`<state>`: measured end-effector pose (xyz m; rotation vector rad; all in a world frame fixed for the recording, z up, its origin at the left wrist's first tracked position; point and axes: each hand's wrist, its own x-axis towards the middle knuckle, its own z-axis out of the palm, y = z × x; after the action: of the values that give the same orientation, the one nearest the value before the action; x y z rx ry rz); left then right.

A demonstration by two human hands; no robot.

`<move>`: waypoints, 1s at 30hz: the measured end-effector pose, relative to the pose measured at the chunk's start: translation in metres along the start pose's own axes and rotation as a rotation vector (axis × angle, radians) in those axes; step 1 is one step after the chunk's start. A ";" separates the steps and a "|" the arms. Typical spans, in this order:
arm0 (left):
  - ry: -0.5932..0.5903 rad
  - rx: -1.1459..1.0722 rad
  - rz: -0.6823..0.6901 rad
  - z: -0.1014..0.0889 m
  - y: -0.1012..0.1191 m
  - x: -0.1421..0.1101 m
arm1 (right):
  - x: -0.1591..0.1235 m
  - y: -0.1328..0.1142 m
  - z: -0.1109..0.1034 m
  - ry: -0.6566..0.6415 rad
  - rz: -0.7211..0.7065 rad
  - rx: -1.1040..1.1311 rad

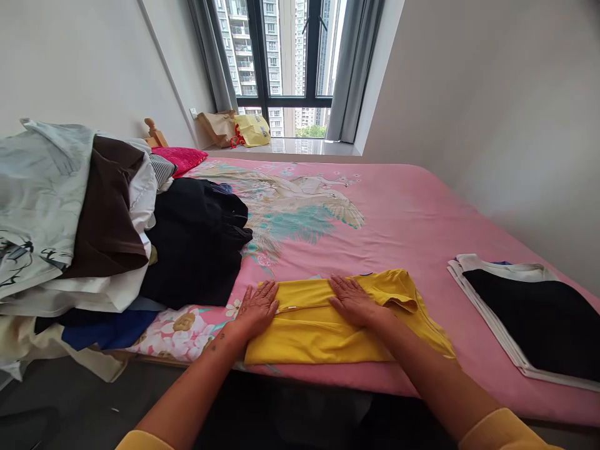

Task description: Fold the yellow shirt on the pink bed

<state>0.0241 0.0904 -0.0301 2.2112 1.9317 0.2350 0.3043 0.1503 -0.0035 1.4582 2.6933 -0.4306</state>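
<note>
Bed [403,212], yellow shirt [309,340], partly under fingers [344,291]

Window [284,101], dark-framed; tower blocks [239,50] and greenery [312,131] beyond. Curtains [355,75], grey, one either side. Windowsill [304,146], pale, glossy; on its left end, a brown paper bag [216,128] beside a yellow bag [253,130] with red at its side. Wall socket [193,113], white. Bedpost [154,132], wooden, knobbed. Cushion [182,160], bright red. Bedsheet [403,206], pink, bird-printed. Walls [492,94], plain, pale.
</note>
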 end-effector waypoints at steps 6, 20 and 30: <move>0.005 -0.432 -0.068 -0.004 -0.027 0.006 | 0.011 0.034 0.020 0.003 0.119 -0.037; 0.318 -0.277 0.139 -0.017 -0.023 -0.063 | -0.038 -0.058 0.010 0.426 -0.193 0.209; 0.323 -0.235 0.115 -0.023 -0.024 -0.055 | -0.031 -0.030 0.013 0.352 -0.062 -0.001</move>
<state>-0.0121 0.0398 -0.0135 2.2339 1.8094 0.8384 0.2953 0.1066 -0.0039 1.5859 3.0102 -0.1890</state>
